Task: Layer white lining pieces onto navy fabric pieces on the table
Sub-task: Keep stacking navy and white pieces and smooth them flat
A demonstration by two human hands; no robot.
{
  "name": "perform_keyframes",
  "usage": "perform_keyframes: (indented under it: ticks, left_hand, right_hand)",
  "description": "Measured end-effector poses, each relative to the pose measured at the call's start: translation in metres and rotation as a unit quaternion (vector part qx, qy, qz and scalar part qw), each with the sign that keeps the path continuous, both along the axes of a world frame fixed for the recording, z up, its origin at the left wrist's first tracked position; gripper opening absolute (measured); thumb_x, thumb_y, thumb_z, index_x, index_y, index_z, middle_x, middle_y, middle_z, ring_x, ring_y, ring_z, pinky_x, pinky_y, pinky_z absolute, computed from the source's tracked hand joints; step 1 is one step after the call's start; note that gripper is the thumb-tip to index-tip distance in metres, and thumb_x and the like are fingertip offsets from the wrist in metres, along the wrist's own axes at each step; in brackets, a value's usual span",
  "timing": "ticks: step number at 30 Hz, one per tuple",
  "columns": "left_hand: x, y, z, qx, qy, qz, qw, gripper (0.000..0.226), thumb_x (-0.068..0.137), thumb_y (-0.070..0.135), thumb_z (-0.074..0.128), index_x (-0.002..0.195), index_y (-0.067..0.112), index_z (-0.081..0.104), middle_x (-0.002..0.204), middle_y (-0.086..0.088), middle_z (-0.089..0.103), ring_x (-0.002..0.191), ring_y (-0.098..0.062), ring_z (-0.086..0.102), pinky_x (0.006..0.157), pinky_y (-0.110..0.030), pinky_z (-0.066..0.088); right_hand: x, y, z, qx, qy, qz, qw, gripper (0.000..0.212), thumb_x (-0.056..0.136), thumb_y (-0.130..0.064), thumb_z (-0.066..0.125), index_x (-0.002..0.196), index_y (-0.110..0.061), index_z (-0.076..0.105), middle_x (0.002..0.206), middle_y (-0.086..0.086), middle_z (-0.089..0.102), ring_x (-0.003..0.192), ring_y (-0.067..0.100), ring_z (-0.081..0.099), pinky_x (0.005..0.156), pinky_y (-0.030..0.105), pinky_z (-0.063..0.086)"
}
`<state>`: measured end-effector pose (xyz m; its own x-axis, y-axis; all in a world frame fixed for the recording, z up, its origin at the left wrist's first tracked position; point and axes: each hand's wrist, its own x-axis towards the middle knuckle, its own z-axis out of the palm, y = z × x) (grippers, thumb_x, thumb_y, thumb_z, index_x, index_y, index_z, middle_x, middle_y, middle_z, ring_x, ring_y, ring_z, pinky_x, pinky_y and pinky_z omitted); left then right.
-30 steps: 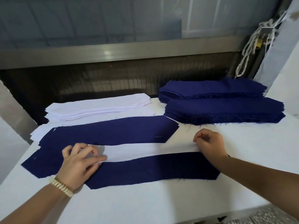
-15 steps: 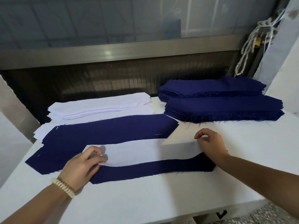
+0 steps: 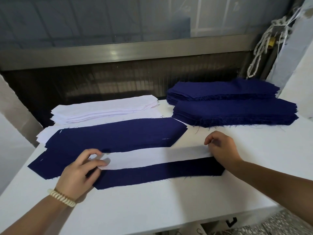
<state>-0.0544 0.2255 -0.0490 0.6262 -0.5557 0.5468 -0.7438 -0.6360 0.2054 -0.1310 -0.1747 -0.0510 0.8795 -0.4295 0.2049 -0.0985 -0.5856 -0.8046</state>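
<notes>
White bench [image 3: 152, 209] carrying a navy piece [image 3: 152, 173] with a lining strip [image 3: 152, 156] across it.
The strip's long axis runs left to right along the navy piece's far edge, so squaring it likely means drawing it nearer. Its left end is pinched by the left hand [image 3: 81, 170], its right end by the right hand [image 3: 221, 148], fingers curled.

Worktop [image 3: 152, 209]: plain white. Near pieces [image 3: 160, 173]: plain navy. Lining strip [image 3: 152, 158] on them: white. Far-left stack [image 3: 105, 107]: white. Far-right stacks [image 3: 233, 112]: navy. Bracelet [image 3: 62, 197]: cream. Rope [image 3: 260, 53], far right: off-white. Floor [image 3: 288, 224], near right: grey speckled.
</notes>
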Motion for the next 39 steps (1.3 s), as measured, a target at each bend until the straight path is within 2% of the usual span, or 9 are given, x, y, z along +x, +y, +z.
perform_keyframes:
  ticks: [4,9,12,22,25,30,33,35,39]
  left_hand:
    - [-0.003,0.005,-0.002,-0.007,0.041,0.005,0.999,0.031,0.080,0.033,0.046,0.082,0.018,0.074,0.120,-0.011,0.054,0.074,-0.006,0.054,0.042,-0.027,0.048]
    - [-0.003,0.009,-0.006,-0.048,0.124,-0.004,0.991,0.031,0.080,0.045,0.048,0.095,0.028,0.069,0.127,0.006,0.049,0.087,-0.007,0.057,0.068,-0.024,0.048]
    - [0.000,0.007,-0.006,-0.049,0.134,-0.007,0.990,0.028,0.084,0.043,0.044,0.097,0.033,0.066,0.110,0.013,0.064,0.100,-0.002,0.055,0.084,-0.025,0.045]
    - [0.000,0.012,-0.005,-0.012,0.084,0.024,0.996,0.036,0.082,0.036,0.044,0.085,0.014,0.073,0.083,0.011,0.065,0.081,0.001,0.048,0.074,-0.010,0.037]
    - [-0.001,0.014,-0.006,-0.005,0.086,0.026,0.996,0.037,0.081,0.036,0.044,0.083,0.012,0.072,0.076,0.007,0.064,0.072,-0.003,0.044,0.069,-0.017,0.038]
    - [0.000,0.009,-0.006,-0.020,0.092,0.030,0.995,0.032,0.080,0.036,0.046,0.081,0.016,0.072,0.073,0.017,0.052,0.072,-0.002,0.040,0.066,-0.007,0.036]
    - [0.001,0.008,-0.007,-0.007,0.096,0.044,0.994,0.007,0.081,0.015,0.065,0.081,0.021,0.070,0.072,0.016,0.056,0.073,-0.003,0.040,0.067,-0.004,0.034]
    - [0.003,0.007,-0.010,0.004,0.100,0.055,0.993,0.013,0.077,0.003,0.069,0.080,0.015,0.072,0.069,0.006,0.058,0.072,-0.007,0.040,0.067,-0.006,0.035]
    - [0.003,0.005,-0.007,0.009,0.098,0.042,0.994,0.025,0.079,0.028,0.052,0.079,0.014,0.072,0.068,0.004,0.058,0.071,-0.007,0.039,0.065,-0.011,0.036]
  right_hand:
    - [-0.003,-0.003,-0.004,-0.007,-0.002,0.007,1.000,0.037,0.078,0.015,0.048,0.065,-0.018,0.058,0.080,-0.003,0.057,0.076,0.015,0.053,0.066,0.018,0.043]
    - [-0.002,-0.005,-0.009,-0.009,-0.007,0.016,1.000,0.041,0.077,0.018,0.045,0.062,-0.018,0.058,0.084,-0.003,0.055,0.080,0.012,0.052,0.071,0.016,0.040]
    - [-0.002,-0.004,-0.009,-0.010,-0.004,0.031,0.999,0.040,0.078,0.017,0.047,0.063,-0.018,0.058,0.085,-0.003,0.055,0.082,0.013,0.053,0.073,0.015,0.041]
    - [-0.013,-0.001,-0.007,-0.020,-0.021,0.032,0.999,0.036,0.080,0.013,0.054,0.062,-0.018,0.059,0.085,-0.008,0.054,0.079,0.012,0.054,0.071,0.011,0.043]
    - [-0.014,0.003,-0.007,-0.058,-0.017,0.047,0.997,0.039,0.079,0.013,0.055,0.061,-0.022,0.057,0.084,-0.010,0.053,0.077,0.011,0.053,0.068,0.011,0.042]
    - [-0.015,0.006,-0.010,-0.110,0.007,0.044,0.993,0.041,0.078,0.009,0.055,0.059,-0.027,0.054,0.081,-0.014,0.053,0.073,0.005,0.052,0.060,0.005,0.039]
    - [-0.016,0.005,-0.012,-0.105,0.016,0.029,0.994,0.043,0.077,0.008,0.055,0.057,-0.029,0.053,0.078,-0.012,0.056,0.071,0.005,0.053,0.060,0.004,0.038]
    - [-0.016,0.005,-0.013,-0.103,0.021,0.028,0.994,0.043,0.077,0.008,0.055,0.056,-0.029,0.053,0.077,-0.012,0.057,0.071,0.005,0.052,0.060,0.004,0.038]
    - [-0.016,0.004,-0.013,-0.110,0.036,0.028,0.993,0.041,0.078,0.006,0.055,0.056,-0.029,0.054,0.078,-0.013,0.057,0.074,0.006,0.050,0.059,0.008,0.032]
